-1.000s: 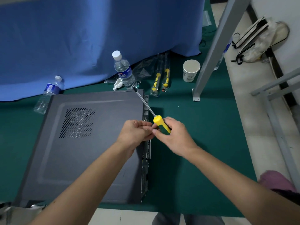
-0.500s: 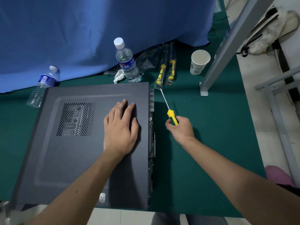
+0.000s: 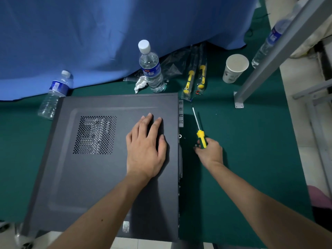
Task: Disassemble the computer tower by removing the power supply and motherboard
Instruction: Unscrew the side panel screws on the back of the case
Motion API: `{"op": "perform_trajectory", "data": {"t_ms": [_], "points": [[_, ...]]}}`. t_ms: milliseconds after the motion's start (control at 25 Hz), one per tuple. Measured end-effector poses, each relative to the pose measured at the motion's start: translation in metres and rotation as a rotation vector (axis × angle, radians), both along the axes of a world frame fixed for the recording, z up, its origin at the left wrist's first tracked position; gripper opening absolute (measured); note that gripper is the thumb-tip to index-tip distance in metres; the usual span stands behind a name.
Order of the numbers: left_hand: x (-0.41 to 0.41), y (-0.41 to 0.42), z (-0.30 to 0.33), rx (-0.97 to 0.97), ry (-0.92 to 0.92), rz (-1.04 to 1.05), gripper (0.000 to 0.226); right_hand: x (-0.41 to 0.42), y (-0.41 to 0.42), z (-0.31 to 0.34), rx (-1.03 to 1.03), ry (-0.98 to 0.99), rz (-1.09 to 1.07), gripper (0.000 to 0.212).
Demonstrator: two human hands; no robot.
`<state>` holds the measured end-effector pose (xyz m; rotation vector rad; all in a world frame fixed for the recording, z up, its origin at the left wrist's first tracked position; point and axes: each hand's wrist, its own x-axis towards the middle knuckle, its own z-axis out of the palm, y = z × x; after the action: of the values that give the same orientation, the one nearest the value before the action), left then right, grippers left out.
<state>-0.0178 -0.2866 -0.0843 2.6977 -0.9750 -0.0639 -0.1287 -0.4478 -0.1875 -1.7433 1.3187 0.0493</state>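
A dark grey computer tower (image 3: 86, 173) lies on its side on the green mat, its vented side panel facing up and closed. My left hand (image 3: 146, 151) rests flat on that panel near its right edge, fingers straight. Just right of the case's rear edge, my right hand (image 3: 209, 151) grips the yellow and green handle of a screwdriver (image 3: 199, 131), whose shaft points away from me and lies low over the mat. A small screw (image 3: 195, 145) shows at my right fingertips. The power supply and motherboard are hidden inside the case.
Behind the case stand an upright water bottle (image 3: 150, 69), a crumpled tissue (image 3: 140, 83), two bagged yellow screwdrivers (image 3: 195, 78) and a paper cup (image 3: 234, 69). Another bottle (image 3: 54, 94) lies at the left. A grey metal leg (image 3: 265, 63) slants at the right. Blue cloth hangs behind.
My hands have parted: the left went from the screwdriver handle to lie flat on the side panel. The right lowered the screwdriver to the mat beside the case's rear.
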Motion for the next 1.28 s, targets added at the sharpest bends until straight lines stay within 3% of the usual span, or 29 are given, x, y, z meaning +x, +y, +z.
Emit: {"op": "perform_trajectory", "data": {"t_ms": [200, 400, 600, 760, 880, 1200, 1280], "points": [[0.002, 0.000, -0.002, -0.003, -0.012, 0.002, 0.050, 0.018, 0.006, -0.001, -0.068, 0.071, 0.024, 0.017], [0.002, 0.001, -0.004, -0.008, -0.014, 0.002, 0.050, 0.004, 0.012, 0.011, 0.138, -0.156, -0.120, 0.009], [0.001, 0.000, -0.003, -0.014, -0.012, 0.002, 0.049, -0.044, 0.033, 0.017, 0.226, -0.132, -0.068, 0.021], [0.001, 0.000, -0.002, -0.012, -0.002, 0.012, 0.049, -0.061, 0.047, 0.023, 0.362, -0.130, -0.061, 0.003], [0.001, 0.000, 0.000, -0.006, 0.011, 0.017, 0.048, -0.054, 0.046, 0.041, 0.496, -0.186, -0.085, 0.004], [0.002, 0.000, -0.001, -0.005, 0.032, 0.006, 0.047, -0.020, 0.043, 0.132, 0.408, -0.455, 0.068, 0.025], [0.001, 0.001, 0.001, -0.015, 0.047, 0.001, 0.043, -0.010, 0.046, 0.147, 0.363, -0.471, 0.099, 0.020]]}}
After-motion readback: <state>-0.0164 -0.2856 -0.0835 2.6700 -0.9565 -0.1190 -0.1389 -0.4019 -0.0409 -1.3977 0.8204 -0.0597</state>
